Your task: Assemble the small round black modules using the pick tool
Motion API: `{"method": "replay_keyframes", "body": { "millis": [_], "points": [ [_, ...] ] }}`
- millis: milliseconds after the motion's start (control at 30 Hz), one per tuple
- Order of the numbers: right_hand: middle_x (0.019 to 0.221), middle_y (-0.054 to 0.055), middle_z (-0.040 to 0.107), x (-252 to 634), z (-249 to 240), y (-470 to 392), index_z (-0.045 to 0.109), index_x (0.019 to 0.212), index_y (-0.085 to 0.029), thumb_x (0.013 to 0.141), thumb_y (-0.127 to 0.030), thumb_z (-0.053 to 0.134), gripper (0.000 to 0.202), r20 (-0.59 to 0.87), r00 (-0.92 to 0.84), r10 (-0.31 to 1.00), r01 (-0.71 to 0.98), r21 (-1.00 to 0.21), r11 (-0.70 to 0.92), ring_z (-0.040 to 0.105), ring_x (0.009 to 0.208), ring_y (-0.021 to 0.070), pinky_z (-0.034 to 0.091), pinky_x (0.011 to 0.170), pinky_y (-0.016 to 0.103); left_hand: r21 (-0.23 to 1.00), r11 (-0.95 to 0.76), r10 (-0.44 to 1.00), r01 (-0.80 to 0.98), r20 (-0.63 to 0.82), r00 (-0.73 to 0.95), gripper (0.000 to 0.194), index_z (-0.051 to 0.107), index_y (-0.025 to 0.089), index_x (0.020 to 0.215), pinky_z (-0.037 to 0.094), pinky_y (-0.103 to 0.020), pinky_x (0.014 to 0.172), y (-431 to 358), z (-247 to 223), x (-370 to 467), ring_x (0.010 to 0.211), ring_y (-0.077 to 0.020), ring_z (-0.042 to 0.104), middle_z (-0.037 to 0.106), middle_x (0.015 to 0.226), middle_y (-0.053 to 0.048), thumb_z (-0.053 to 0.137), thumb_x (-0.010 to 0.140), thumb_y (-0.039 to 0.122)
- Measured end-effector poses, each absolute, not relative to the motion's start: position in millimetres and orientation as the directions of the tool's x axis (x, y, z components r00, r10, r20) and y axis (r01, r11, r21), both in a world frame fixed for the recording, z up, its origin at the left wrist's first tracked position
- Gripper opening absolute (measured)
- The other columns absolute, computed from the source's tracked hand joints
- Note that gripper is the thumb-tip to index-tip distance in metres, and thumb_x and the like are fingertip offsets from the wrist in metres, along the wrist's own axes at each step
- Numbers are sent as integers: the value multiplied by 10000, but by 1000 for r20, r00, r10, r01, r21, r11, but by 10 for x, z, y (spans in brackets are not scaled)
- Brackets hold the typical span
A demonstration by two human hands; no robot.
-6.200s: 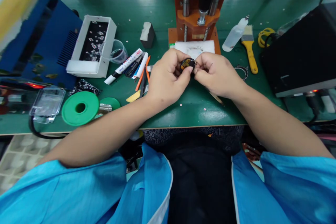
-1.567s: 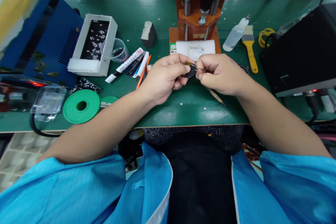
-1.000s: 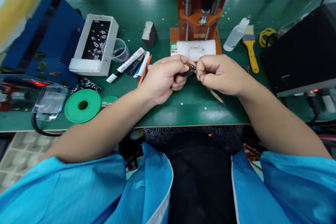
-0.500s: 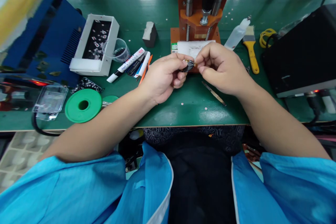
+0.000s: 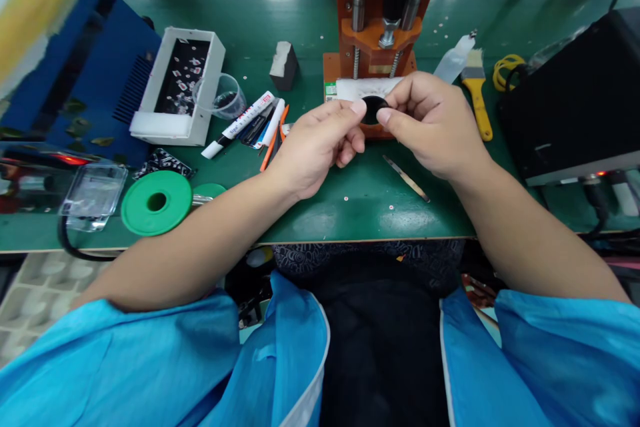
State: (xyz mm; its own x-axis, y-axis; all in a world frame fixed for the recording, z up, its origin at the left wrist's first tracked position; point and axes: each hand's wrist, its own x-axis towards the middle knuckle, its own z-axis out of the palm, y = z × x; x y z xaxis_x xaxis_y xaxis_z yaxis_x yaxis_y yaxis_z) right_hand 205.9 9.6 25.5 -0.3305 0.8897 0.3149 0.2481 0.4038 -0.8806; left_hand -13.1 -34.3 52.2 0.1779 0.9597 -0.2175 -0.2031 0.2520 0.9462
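Between my two hands is a small round black disc (image 5: pixel 375 109), its smooth dark face turned up towards me. My left hand (image 5: pixel 323 143) pinches its left edge between thumb and fingers. At the right edge, my right hand (image 5: pixel 431 121) grips it with thumb and forefinger. The disc is held up above the bench, in front of the white pad (image 5: pixel 367 88) on the base of an orange hand press (image 5: pixel 380 37). Below my right hand, a pair of tweezers (image 5: pixel 406 178) lies on the green bench top. My fingers hide the disc's underside.
Left of my hands lie a marker (image 5: pixel 239 125) and other pens, a clear cup (image 5: pixel 230 97), a white box (image 5: pixel 213 70) of small parts and a green spool (image 5: pixel 137 203). To the right are a bottle (image 5: pixel 455 59), a yellow-handled brush (image 5: pixel 480 107) and a black machine (image 5: pixel 575 93).
The disc has been turned over: its uneven, metallic-looking side showed before, and its smooth black face shows now. My right thumb and forefinger have closed on its right edge.
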Motion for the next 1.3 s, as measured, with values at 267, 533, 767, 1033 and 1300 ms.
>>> {"method": "replay_keyframes", "body": {
  "millis": [267, 533, 767, 1033, 1300],
  "points": [
    [889, 1, 719, 2006, 409, 23, 712, 915, -297, 993, -631, 1061, 489, 176, -379, 908, 128, -962, 240, 606, 815, 206, 564, 749, 364, 957, 235, 972, -168, -228, 60, 401, 643, 225, 889, 358, -163, 535, -363, 576, -88, 523, -56, 518, 669, 688, 59, 743, 1274, 176],
    [865, -5, 749, 1995, 419, 20, 739, 914, -291, 971, -408, 1024, 313, 144, -380, 914, 88, -978, 191, 585, 751, 184, 556, 715, 347, 967, 196, 980, -163, -190, 52, 403, 668, 217, 849, 379, -168, 551, -378, 569, -92, 539, -67, 532, 690, 684, 40, 802, 1227, 179],
    [950, 5, 707, 1991, 338, 68, 717, 990, -293, 1019, -452, 1036, 358, 175, -311, 934, 95, -972, 214, 657, 832, 202, 625, 788, 374, 975, 171, 983, -144, -159, 89, 418, 687, 208, 817, 429, -169, 578, -382, 534, -116, 559, -61, 556, 720, 704, 30, 952, 1132, 142],
    [1003, 6, 749, 1986, 193, 149, 735, 1017, -289, 977, -262, 1022, 290, 202, -276, 940, 96, -967, 236, 739, 937, 213, 687, 847, 367, 980, 114, 988, -165, -95, 121, 313, 765, 201, 907, 490, -165, 594, -398, 509, -92, 585, -67, 600, 765, 723, 45, 989, 1028, 19],
    [1017, 20, 807, 1996, 239, 99, 780, 1015, -295, 972, -243, 1060, 288, 212, -260, 942, 113, -962, 247, 753, 931, 230, 716, 866, 404, 985, 105, 989, -139, -89, 116, 295, 774, 207, 984, 525, -161, 615, -395, 512, -88, 665, -96, 690, 771, 752, 35, 883, 1036, -62]
  ]
}}
